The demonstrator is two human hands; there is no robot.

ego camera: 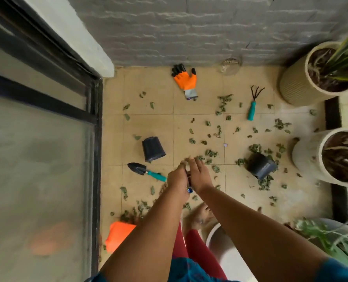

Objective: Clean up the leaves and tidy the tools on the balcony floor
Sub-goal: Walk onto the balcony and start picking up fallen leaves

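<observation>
The tiled balcony floor fills the middle of the view, with a grey brick wall at 12 o'clock and a dark-framed glass door along 9 o'clock. Large pale planters stand at 2 o'clock and 3 o'clock, both holding soil.

Both forearms reach in from 6 o'clock, and the left hand and right hand meet near the centre, touching each other. The left fingers curl round a small dark thing between the palms; what it is cannot be told. The right fingers lie fairly straight, and whether they grip anything cannot be told.

Two black pots lie tipped on the floor, one at 10 o'clock from the hands, one at 3 o'clock. An orange glove lies near the wall at 12 o'clock. A teal-handled trowel lies just beside the left hand at 9 o'clock; a teal-handled hand rake lies at 1 o'clock. Dry green leaves are scattered across the tiles, thickest from the centre toward 3 o'clock.
</observation>
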